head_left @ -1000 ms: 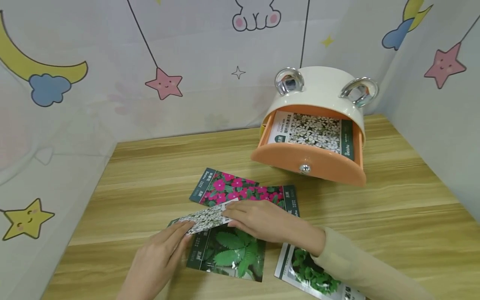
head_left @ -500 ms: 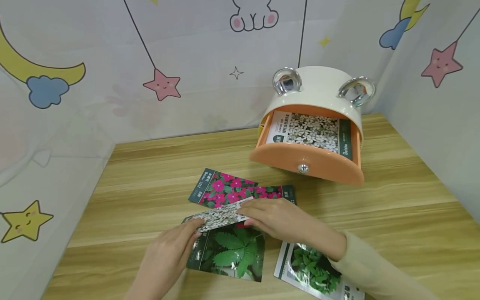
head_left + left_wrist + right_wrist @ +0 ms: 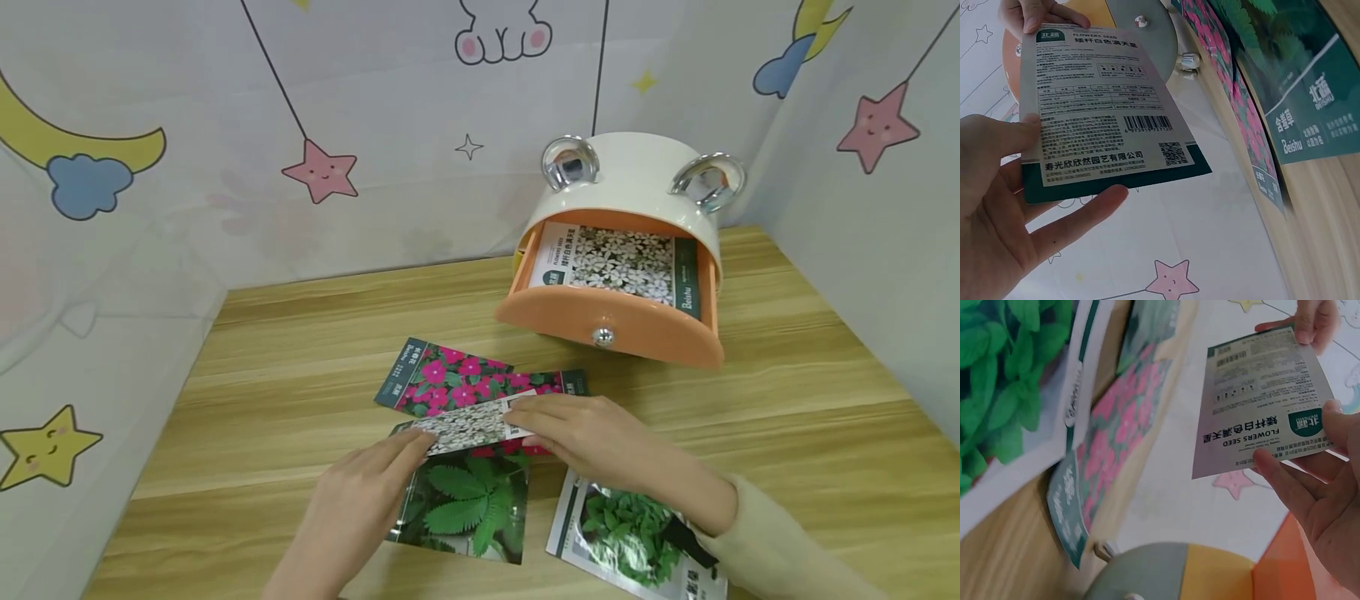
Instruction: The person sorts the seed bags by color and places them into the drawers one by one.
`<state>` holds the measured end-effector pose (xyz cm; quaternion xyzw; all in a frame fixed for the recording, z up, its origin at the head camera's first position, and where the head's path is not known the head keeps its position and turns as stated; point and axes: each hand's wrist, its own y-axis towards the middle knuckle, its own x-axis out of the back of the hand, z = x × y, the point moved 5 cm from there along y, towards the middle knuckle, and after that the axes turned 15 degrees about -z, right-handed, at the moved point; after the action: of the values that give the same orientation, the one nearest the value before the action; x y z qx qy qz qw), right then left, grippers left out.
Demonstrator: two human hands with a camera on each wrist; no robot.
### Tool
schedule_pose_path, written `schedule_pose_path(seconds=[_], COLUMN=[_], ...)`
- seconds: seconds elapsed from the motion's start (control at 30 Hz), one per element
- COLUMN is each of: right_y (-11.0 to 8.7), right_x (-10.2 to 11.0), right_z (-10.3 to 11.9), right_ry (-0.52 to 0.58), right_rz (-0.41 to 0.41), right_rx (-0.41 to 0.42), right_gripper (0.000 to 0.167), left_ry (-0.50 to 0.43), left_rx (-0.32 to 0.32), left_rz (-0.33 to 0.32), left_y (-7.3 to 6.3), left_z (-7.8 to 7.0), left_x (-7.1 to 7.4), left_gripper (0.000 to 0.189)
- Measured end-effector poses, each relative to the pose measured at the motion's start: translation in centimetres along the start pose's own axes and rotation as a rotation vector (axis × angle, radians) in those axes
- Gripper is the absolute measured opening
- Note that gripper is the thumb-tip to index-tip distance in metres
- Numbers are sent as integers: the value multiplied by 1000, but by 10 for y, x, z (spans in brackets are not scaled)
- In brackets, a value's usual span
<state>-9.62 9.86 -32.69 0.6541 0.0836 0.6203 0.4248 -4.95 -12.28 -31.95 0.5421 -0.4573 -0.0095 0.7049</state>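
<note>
Both hands hold one seed packet [image 3: 467, 427] with white flowers on its front, tilted above the other packets in the head view. My left hand [image 3: 363, 487] pinches its left end between thumb and fingers. On the other end, my right hand [image 3: 588, 433] pinches a corner. The wrist views show the packet's printed back [image 3: 1097, 106], with a barcode and a green band. Below it lie packets with pink flowers [image 3: 461, 379] and a fern-like green leaf packet [image 3: 472, 508]. A leafy green packet [image 3: 622, 533] lies under my right forearm.
A white rounded box [image 3: 645, 175] with two silver rings stands at the back right. Its orange drawer [image 3: 607, 321] is pulled out, with another white-flower packet [image 3: 622, 262] inside. A printed cloth wall [image 3: 375, 100] borders the wooden table [image 3: 285, 358].
Both hands have moved right and slightly up, carrying the white-flower packet between them. More of the leafy green packet shows beneath the right forearm. The drawer looks unchanged.
</note>
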Motion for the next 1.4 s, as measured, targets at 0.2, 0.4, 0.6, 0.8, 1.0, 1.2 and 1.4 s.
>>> schedule_pose_path(seconds=[0.2,0.4,0.6,0.8,1.0,1.2,1.4], right_y=[-5,-10,-13,-16,-19,-23,-27], right_x=[23,43,55,63,76,91,101], right_z=[-1,3,10,15,18,23,25], right_ry=[-5,-45,-62,-98,-118,-125,-166], right_rz=[-14,-2,-45,-47,-64,-123,-87], right_rx=[-20,-41,-29,-47,-47,-26,-71], right_gripper=[46,47,43,42,39,40,44], left_ry=[-62,-123,-153,-166,-193,-226,-235], left_rx=[13,-58,-103,-139,-168,-206,-228], left_rz=[79,7,-36,-52,-71,-105,-94], left_y=[6,17,23,28,36,44,50], left_z=[-5,-12,-17,-20,-26,-32,-37], left_x=[-1,3,5,7,11,14,15], left_gripper=[48,48,43,46,46,44,43])
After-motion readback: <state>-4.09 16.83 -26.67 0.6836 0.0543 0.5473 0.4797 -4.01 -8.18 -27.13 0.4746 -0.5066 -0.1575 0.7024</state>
